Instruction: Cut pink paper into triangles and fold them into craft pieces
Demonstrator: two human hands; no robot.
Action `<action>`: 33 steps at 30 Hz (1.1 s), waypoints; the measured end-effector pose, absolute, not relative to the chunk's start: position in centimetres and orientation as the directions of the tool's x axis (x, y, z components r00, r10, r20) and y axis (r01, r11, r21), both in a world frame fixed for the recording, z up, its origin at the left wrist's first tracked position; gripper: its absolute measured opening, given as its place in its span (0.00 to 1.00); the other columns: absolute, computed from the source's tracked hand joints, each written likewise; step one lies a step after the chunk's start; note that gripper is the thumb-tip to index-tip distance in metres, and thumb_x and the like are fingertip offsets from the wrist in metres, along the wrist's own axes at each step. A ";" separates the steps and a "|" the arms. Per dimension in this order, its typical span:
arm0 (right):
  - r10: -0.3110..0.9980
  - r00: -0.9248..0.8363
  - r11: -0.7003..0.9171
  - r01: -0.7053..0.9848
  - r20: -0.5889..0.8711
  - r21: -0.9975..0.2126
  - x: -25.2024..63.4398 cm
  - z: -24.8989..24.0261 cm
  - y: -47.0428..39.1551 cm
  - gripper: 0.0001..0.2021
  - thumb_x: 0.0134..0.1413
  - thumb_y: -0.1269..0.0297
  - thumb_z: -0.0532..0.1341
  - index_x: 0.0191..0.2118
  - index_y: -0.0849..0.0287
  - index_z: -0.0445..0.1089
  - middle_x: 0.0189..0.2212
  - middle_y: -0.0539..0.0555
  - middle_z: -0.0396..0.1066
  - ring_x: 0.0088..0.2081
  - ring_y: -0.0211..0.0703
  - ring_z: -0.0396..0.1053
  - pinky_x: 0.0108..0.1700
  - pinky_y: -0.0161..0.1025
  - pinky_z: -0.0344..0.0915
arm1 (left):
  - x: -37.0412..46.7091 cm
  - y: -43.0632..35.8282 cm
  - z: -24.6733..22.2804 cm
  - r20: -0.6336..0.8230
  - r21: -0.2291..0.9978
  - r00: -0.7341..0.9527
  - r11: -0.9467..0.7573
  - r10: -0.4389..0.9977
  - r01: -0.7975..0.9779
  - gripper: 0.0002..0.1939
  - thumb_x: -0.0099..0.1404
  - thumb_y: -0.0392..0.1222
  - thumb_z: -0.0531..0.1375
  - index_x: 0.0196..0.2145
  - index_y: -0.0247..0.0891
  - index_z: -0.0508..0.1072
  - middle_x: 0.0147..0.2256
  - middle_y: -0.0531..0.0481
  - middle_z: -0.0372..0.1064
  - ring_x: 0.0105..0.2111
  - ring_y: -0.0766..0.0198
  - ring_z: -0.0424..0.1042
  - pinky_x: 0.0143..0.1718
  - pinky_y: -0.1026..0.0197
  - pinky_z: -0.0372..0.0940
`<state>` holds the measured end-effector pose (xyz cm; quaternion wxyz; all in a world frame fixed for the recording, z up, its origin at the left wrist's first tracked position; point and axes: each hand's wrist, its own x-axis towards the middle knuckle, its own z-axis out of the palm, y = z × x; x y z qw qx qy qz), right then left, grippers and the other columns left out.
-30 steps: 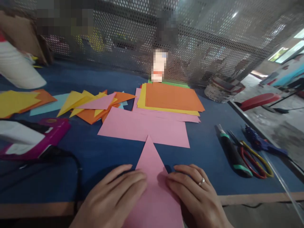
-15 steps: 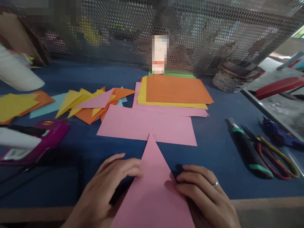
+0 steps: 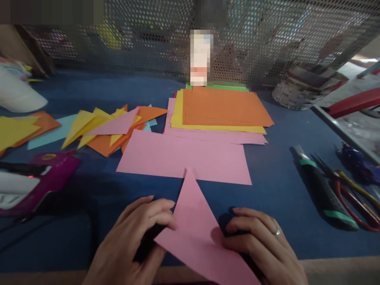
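Note:
A pink sheet of paper (image 3: 202,233) comes to a point away from me, its tip overlapping a flat pink rectangular sheet (image 3: 184,156). Its left corner stands raised off the table. My left hand (image 3: 139,233) has curled fingers at the sheet's left edge, thumb low beside the raised corner. On the right edge, my right hand (image 3: 261,241), with a ring, grips the sheet with fingers bent and thumb hidden. Behind the rectangle lies a stack of orange paper (image 3: 222,107) over yellow and pink sheets. Folded paper triangles (image 3: 109,126) in several colours lie to the left.
A purple device (image 3: 56,170) with a cable sits at left, near a white cylinder (image 3: 19,91). At right lie a cutter knife (image 3: 326,194), pliers (image 3: 353,194) and a blue tool (image 3: 356,158). A woven paper pot (image 3: 305,89) stands before the perforated metal panel (image 3: 252,43).
The near part of the pink sheet has been lifted and folded, and its left corner now shows beside my left hand. The view has shifted slightly. Both hands remain at the sheet's edges.

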<state>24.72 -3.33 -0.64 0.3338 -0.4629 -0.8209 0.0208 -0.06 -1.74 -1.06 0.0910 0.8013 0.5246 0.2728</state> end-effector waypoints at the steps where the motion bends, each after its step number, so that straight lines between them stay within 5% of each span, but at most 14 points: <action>1: 0.780 -0.345 0.561 0.754 0.522 -0.341 24.6 -0.5 -3.3 0.06 0.58 0.67 0.57 0.32 0.52 0.70 0.31 0.50 0.74 0.43 0.43 0.72 0.43 0.39 0.64 | 0.0 -1.8 -1.1 0.341 0.430 0.294 -0.426 0.893 0.796 0.07 0.68 0.45 0.51 0.42 0.47 0.66 0.41 0.55 0.74 0.43 0.63 0.75 0.51 0.57 0.67; 6: 0.828 -0.317 0.482 0.824 0.463 -0.298 24.1 0.1 -3.2 0.05 0.52 0.63 0.66 0.31 0.54 0.69 0.31 0.50 0.74 0.41 0.43 0.71 0.42 0.39 0.65 | 0.1 -1.9 -1.5 0.333 0.442 0.241 -0.377 0.911 0.814 0.16 0.65 0.51 0.57 0.48 0.46 0.65 0.39 0.55 0.75 0.37 0.63 0.76 0.45 0.61 0.71; 11: 0.854 -0.283 0.443 0.837 0.437 -0.323 23.9 -0.4 -3.3 0.06 0.50 0.65 0.66 0.31 0.54 0.68 0.31 0.49 0.74 0.42 0.44 0.71 0.43 0.40 0.64 | 1.3 -1.7 -1.1 0.350 0.498 0.149 -0.318 0.925 0.807 0.13 0.67 0.49 0.55 0.47 0.44 0.66 0.32 0.56 0.74 0.32 0.64 0.75 0.47 0.59 0.69; 19: 0.866 -0.226 0.394 0.858 0.446 -0.330 23.5 -0.7 -3.5 0.08 0.46 0.67 0.68 0.28 0.53 0.67 0.29 0.47 0.73 0.41 0.43 0.71 0.44 0.39 0.64 | 1.9 -1.2 -0.9 0.417 0.468 0.166 -0.367 0.894 0.804 0.17 0.63 0.36 0.57 0.50 0.35 0.65 0.31 0.52 0.72 0.37 0.64 0.73 0.46 0.61 0.66; 33: 0.877 -0.215 0.376 0.864 0.431 -0.335 23.5 -0.7 -3.3 0.10 0.47 0.66 0.68 0.28 0.54 0.64 0.29 0.49 0.70 0.42 0.43 0.67 0.44 0.39 0.62 | 2.2 -1.5 -1.1 0.391 0.469 0.147 -0.334 0.908 0.818 0.16 0.64 0.36 0.56 0.50 0.34 0.64 0.34 0.50 0.67 0.38 0.62 0.69 0.47 0.58 0.62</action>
